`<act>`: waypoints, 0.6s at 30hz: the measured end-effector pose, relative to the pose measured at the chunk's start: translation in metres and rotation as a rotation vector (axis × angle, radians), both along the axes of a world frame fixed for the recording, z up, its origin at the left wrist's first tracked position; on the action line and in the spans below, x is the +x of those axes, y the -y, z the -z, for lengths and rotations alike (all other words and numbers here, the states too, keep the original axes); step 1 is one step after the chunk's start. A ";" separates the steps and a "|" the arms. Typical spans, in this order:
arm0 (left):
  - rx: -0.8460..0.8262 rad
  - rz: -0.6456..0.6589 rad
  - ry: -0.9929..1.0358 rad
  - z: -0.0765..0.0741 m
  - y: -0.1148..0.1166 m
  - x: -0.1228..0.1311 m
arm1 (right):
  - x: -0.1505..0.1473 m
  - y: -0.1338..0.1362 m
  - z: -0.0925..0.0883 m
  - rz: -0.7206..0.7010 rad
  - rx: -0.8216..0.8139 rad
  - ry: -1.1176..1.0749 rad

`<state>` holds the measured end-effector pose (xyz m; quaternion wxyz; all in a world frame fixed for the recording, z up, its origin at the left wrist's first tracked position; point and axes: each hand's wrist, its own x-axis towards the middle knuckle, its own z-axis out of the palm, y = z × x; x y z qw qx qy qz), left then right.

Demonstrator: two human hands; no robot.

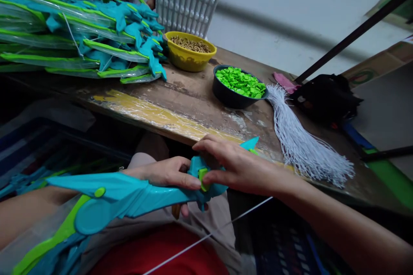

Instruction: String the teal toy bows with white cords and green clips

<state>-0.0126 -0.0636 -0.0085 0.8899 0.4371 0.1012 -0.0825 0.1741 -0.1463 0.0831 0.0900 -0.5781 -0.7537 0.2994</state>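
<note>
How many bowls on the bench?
2: yellow bowl of rings at the back, beside the toy pile; dark bowl of green pieces right of it, by the white cords. None visibly hidden.

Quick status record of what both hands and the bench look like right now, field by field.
left hand: grasps the long teal plastic toy near its hub
right hand: fingers over the hub, thumb on a small lime-green plastic piece
worn wooden table: yellow bowl of brass-coloured rings, dark bowl of green plastic bits, white string bundle, stack of bagged teal toys
lap: one thin white string runs across
</note>
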 end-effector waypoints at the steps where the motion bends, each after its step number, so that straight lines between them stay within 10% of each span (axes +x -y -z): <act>1: 0.023 -0.013 -0.016 0.002 0.002 0.000 | 0.002 0.001 0.003 0.020 -0.030 -0.022; 9: 0.073 -0.095 -0.094 0.001 0.021 -0.001 | 0.004 0.019 0.022 0.237 -0.267 -0.361; 18: 0.370 -0.002 -0.259 -0.015 0.037 0.001 | -0.001 0.021 0.017 0.174 -0.345 -0.201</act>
